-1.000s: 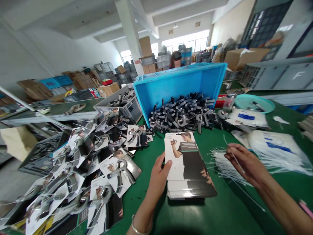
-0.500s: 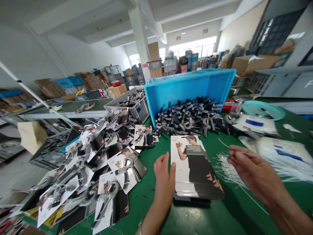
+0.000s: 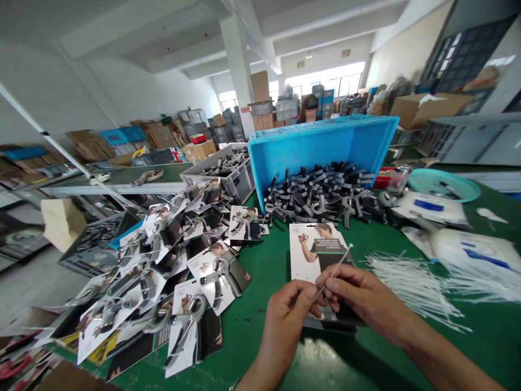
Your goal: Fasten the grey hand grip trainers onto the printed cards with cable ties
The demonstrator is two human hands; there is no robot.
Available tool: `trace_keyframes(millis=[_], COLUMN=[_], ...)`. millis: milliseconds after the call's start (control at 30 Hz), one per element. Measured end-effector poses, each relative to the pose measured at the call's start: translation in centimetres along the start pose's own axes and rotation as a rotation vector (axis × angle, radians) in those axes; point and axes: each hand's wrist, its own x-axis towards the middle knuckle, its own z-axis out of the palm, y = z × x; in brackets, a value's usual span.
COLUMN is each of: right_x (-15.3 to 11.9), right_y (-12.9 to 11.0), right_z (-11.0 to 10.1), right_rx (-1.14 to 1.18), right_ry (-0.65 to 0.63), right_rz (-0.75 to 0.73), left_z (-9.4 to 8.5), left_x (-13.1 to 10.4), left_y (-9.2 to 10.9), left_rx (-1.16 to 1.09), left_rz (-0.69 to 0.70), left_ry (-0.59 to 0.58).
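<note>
My left hand and my right hand meet over a stack of printed backing cards on the green table. Both are closed on one thin white cable tie, which slants up to the right between their fingertips. The lower part of the card stack is covered by my hands. To the right of my right hand lies a loose bundle of white cable ties. Left of my left hand are cards with grey and black hand grips fastened on them, piled over one another.
A blue crate lies tipped behind the cards, with many loose hand grips spilling out. Bags of cable ties and a turquoise tray are at right. A grey crate holds more grips; a person sits beyond.
My right hand has moved left from the cable tie bundle, bringing a cable tie over the cards. My left hand has come off the stack's left edge and now grips the tie too.
</note>
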Motion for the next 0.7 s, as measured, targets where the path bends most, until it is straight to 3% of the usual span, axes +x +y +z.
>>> trace_keyframes(millis=[100, 167, 267, 367, 467, 600, 700], right_x=[-0.1, -0.2, -0.1, 0.0, 0.1, 0.0, -0.2], right_y=[0.2, 0.4, 1.1, 1.8, 1.9, 1.6, 1.3], right_z=[0.2, 0.4, 0.9, 1.1, 0.6, -0.3, -0.9], right_rx=[-0.039, -0.020, 0.058, 0.065, -0.001, -0.104, -0.108], right_ry=[0.025, 0.035, 0.050, 0.085, 0.131, 0.177, 0.187], right_rz=[0.009, 0.031, 0.071, 0.088, 0.075, 0.048, 0.023], left_z=[0.1, 0.3, 0.6, 0.7, 0.1, -1.6, -2.7], left_x=[-0.3, -0.4, -0.7, -0.9, -0.3, 2.3, 4.6], left_y=[-0.7, -1.5, -2.7, -2.9, -2.6, -3.5, -4.9], left_rx=[0.064, 0.258, 0.603, 0.780, 0.714, 0.537, 0.343], left_rz=[0.016, 0.176, 0.526, 0.670, 0.566, 0.188, -0.015], left_ry=[0.002, 0.093, 0.221, 0.195, 0.154, 0.333, 0.234])
